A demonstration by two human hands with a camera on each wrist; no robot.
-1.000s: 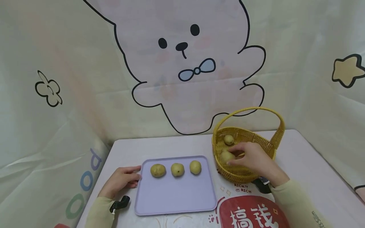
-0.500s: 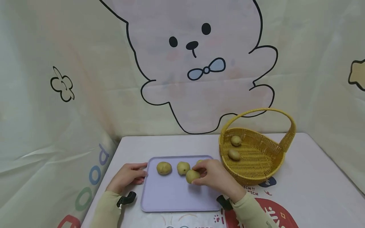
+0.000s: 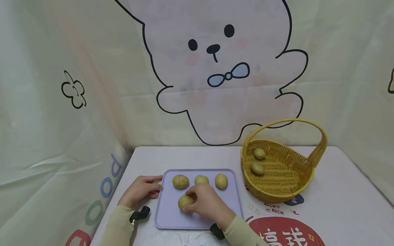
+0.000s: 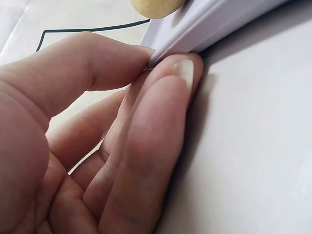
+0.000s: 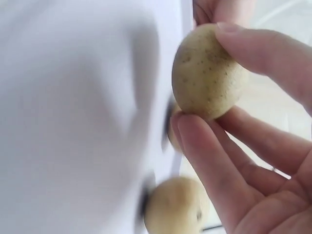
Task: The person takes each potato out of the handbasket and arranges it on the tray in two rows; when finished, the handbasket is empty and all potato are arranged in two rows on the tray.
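Observation:
My right hand (image 3: 207,201) pinches a potato (image 3: 185,203) between thumb and fingers, over the left part of the lavender tray (image 3: 172,222). The right wrist view shows this held potato (image 5: 207,73) close up, round and speckled, apart from the tray surface. At the tray's left edge, my left hand (image 3: 141,190) pinches the rim, fingertips against it in the left wrist view. Along the tray's far side lie a left potato (image 3: 180,181), a middle potato (image 3: 201,179) partly covered by my right hand, and a right potato (image 3: 221,181).
A yellow wicker basket (image 3: 286,181) with a tall handle stands right of the tray. Inside are a back potato (image 3: 259,153) and a front potato (image 3: 257,168). Behind the white table (image 3: 191,157) hangs a curtain (image 3: 129,112) with a cartoon bear.
My right hand has taken a potato from the basket and carried it left over the tray, then farther left and nearer me. The left hand stays at the tray's edge.

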